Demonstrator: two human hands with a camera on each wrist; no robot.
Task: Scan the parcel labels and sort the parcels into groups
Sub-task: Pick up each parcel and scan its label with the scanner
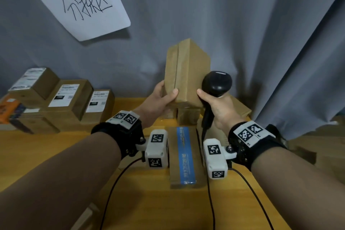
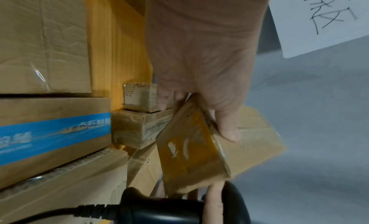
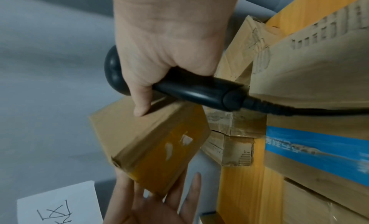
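Now the left hand has a plain brown cardboard parcel up in the air above the wooden bench, stood on end, thumb pressed on the near face and fingers curled round the left edge. From the right wrist view, the left fingers spread under the parcel's taped bottom end. No label shows on the faces turned this way. Over on the other side, the right hand is wrapped round the handle of a black barcode scanner, its head up beside the parcel's right edge, and the right thumb touches the parcel's side. A black cable trails from the scanner's handle.

Below the hands, a flat box sealed with blue printed tape lies on the bench, with small taped boxes just behind it. Far left, three labelled parcels sit grouped together against the grey curtain. A white paper sign with handwritten characters hangs on that curtain, up left.
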